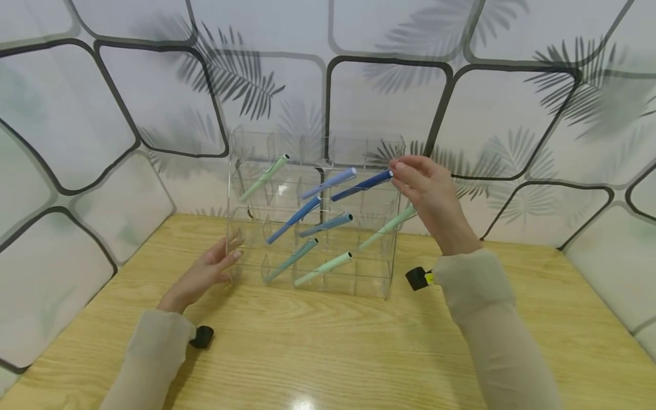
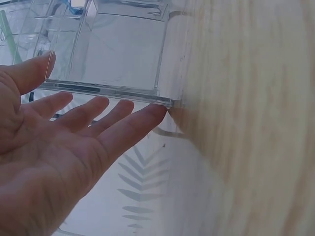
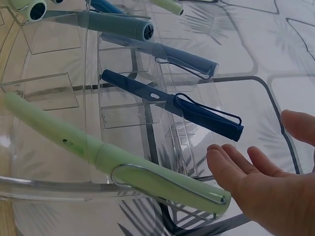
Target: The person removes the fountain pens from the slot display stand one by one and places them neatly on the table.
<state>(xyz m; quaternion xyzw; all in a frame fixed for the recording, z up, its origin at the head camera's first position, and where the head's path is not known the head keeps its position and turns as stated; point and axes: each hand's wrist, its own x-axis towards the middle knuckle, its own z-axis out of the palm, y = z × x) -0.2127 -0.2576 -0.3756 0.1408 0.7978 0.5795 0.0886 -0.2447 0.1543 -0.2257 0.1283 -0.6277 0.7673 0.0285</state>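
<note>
A clear acrylic rack [image 1: 371,286] with stepped compartments stands on the table, several pens leaning in it. My right hand [image 1: 430,196] is at the upper right, fingertips beside the capped end of a dark blue pen [image 3: 211,120]. In the right wrist view its fingers are spread and a gap shows between them and that pen. Below it a light green pen [image 3: 162,179] with a wire clip sticks out. My left hand [image 1: 205,272] is at the rack's left side, with loosely extended fingers [image 2: 135,128] along the bottom edge of the side panel and the thumb over the panel.
Other pens lean in the rack: a periwinkle one [image 1: 330,182], a mid-blue one [image 1: 294,221], a teal-blue one [image 1: 328,225] and several green ones. A leaf-patterned backdrop [image 1: 389,114] rises behind the wooden table [image 1: 307,341]. Both wrists carry small black devices.
</note>
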